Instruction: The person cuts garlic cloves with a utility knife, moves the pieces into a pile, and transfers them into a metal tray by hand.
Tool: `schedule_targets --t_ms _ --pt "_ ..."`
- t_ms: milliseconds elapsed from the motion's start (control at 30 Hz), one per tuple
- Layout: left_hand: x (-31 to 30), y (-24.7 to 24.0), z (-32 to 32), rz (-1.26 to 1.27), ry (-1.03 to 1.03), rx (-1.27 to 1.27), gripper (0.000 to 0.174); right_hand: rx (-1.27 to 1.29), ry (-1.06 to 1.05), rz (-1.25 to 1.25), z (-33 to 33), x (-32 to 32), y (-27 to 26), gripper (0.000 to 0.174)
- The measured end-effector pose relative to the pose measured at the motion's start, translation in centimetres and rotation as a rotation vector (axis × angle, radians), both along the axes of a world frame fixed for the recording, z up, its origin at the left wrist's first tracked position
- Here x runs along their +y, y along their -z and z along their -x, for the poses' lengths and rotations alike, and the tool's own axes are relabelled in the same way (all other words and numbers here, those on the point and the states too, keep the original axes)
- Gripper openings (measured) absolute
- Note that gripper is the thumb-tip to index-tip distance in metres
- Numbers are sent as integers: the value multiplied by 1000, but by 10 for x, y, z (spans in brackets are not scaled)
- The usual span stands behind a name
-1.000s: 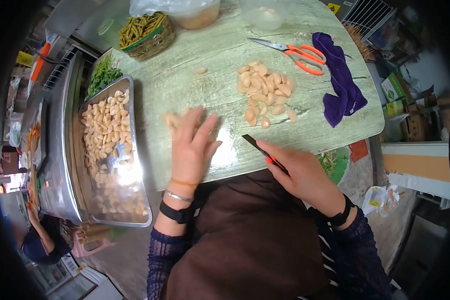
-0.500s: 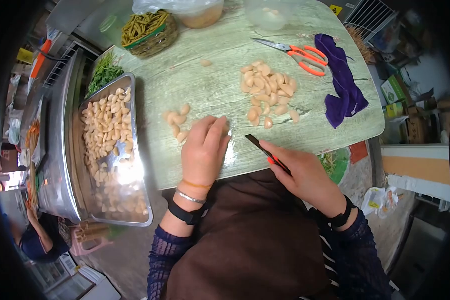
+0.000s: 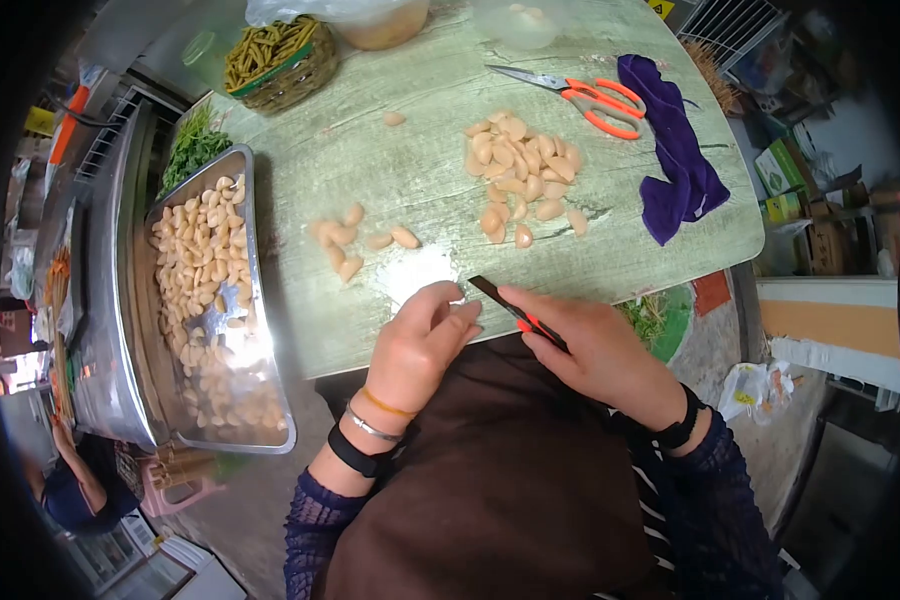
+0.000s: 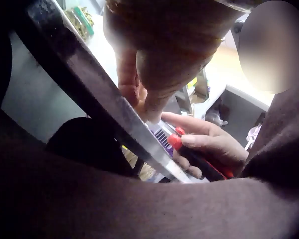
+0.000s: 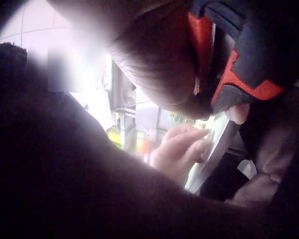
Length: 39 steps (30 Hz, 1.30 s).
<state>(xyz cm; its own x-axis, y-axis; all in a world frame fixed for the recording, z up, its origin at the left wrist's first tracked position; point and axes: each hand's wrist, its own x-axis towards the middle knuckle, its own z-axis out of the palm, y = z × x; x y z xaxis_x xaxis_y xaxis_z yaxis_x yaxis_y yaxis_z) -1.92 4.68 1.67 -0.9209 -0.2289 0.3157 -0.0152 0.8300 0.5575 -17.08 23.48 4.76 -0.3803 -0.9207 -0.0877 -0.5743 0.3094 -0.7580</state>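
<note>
Presently, the knife (image 3: 515, 308) is gripped in the right hand (image 3: 595, 350), fingers wrapped round its red-and-black handle, with the blade pointed toward the left hand (image 3: 425, 345) at the near edge of the tabletop (image 3: 410, 170). The left fingers are bent together beside the blade tip; whether a clove is pinched there cannot be told. A loose pile of garlic cloves (image 3: 520, 175) lies well apart, farther in. For a clean trim, short controlled strokes are advised, with the edge kept clear of the fingertips.
</note>
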Motion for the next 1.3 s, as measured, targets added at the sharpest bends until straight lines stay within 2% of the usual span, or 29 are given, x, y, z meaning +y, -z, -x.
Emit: schedule_targets --t_ms 200,300,533,1033,1300 --pt "-4 7 -1 42 40 137 34 -12 5 -13 0 4 -1 55" --pt "-7 18 -1 65 50 204 29 1 -6 -5 -2 7 1 56" --pt "-9 19 -8 43 72 178 28 26 -9 74 -9 12 0 51" --pt "-9 24 -8 48 63 238 26 229 -81 -20 -19 8 -2 54" --pt "-10 24 -5 60 55 255 25 240 -135 -1 -14 -3 0 53"
